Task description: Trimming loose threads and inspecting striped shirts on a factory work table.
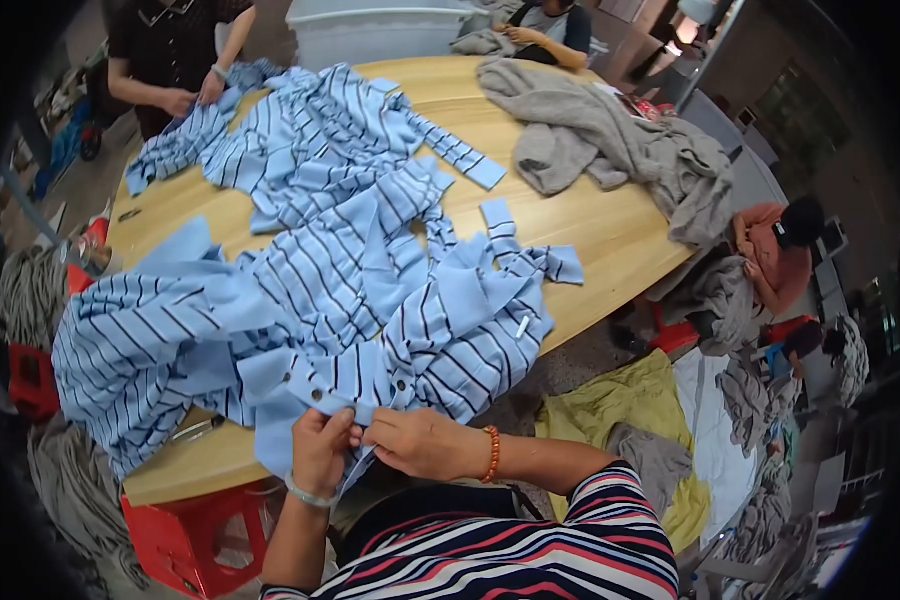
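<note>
At the near edge of the table I hold a light-blue knit cardigan (470,345) with dark stripes. Its plain blue band (315,393) carries several dark round spots that look like buttons. My left hand (320,452), with a pale bangle at the wrist, pinches the band's edge between thumb and fingers. Close beside it, my right hand (422,442) is closed on the same edge, a beaded bracelet at its wrist. The fingertips nearly meet, and whatever small part lies between them is hidden. Loose folds of the cardigan spread over the tabletop around both hands.
More striped blue knitwear (310,130) is heaped across the wooden table (590,240), with grey knitwear (610,130) at the far right. A small dark tool (198,430) lies near the left edge. A red stool (195,540) stands below. Co-workers sit or stand around.
</note>
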The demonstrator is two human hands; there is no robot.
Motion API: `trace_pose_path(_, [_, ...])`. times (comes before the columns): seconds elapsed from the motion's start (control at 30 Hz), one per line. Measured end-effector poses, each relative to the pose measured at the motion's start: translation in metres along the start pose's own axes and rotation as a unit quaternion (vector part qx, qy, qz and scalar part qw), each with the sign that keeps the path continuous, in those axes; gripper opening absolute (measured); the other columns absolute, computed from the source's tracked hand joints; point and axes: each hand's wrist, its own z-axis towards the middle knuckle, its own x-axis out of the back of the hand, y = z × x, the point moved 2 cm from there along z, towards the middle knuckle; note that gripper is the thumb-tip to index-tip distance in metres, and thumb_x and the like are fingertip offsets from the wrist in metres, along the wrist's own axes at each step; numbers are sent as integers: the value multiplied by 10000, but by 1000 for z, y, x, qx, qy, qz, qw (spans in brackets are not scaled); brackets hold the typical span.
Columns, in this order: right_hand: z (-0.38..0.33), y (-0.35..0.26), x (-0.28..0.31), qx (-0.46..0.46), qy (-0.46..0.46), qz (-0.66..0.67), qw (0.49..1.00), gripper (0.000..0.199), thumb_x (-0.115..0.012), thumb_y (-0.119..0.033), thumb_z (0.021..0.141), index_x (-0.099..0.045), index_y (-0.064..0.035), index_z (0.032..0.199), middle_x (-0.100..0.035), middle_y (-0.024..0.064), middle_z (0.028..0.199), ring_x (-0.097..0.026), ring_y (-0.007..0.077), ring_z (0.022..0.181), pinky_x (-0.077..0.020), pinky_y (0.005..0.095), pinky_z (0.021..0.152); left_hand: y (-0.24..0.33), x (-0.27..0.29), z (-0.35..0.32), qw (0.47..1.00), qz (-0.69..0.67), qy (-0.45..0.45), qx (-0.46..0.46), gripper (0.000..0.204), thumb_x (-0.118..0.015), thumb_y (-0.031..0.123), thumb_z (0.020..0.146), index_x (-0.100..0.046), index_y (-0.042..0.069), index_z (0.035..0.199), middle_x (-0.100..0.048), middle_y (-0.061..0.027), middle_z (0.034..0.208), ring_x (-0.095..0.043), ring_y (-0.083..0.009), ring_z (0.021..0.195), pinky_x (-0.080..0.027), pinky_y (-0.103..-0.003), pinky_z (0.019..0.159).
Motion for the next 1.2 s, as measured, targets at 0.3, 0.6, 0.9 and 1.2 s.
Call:
trace_pose_path(0.3, [4,-7,-15,25,63,-123,990,183,-553,-61,807,-534,15,971,-514,125,827,-598,268,718,-496,336,610,11,-4,-25,955,223,10,-196,95,-667,35,882,-695,-39,936,-692,-36,845,-599,-72,737,-476,-225,679])
trace_pose_path(0.6, [0,1,-12,12,77,-161,984,156,-540,-41,792,-518,12,936,-537,142,853,-609,297,770,-513,351,648,9,-1,-14,960,214,9,-180,121,-646,87,911,-662,-29,944,-673,-28,861,-587,-65,742,-458,-214,673])
trace_pose_path(0.9, [0,9,-22,12,33,-78,996,137,-594,-75,800,-522,11,880,-542,156,861,-609,315,782,-509,383,652,26,-7,-37,783,568,-17,-254,187,-636,33,814,-494,-8,700,-507,-146,622,-486,-240,546,-357,-351,517])
trace_pose_path(1.2, [-2,29,-13,-34,35,48,998,210,-608,-7,819,-571,-1,1026,-556,197,885,-574,404,799,-480,431,681,20,-6,-24,809,538,-23,-234,265,-588,147,907,-506,-20,719,-430,-137,583,-392,-180,538,-322,-363,511])
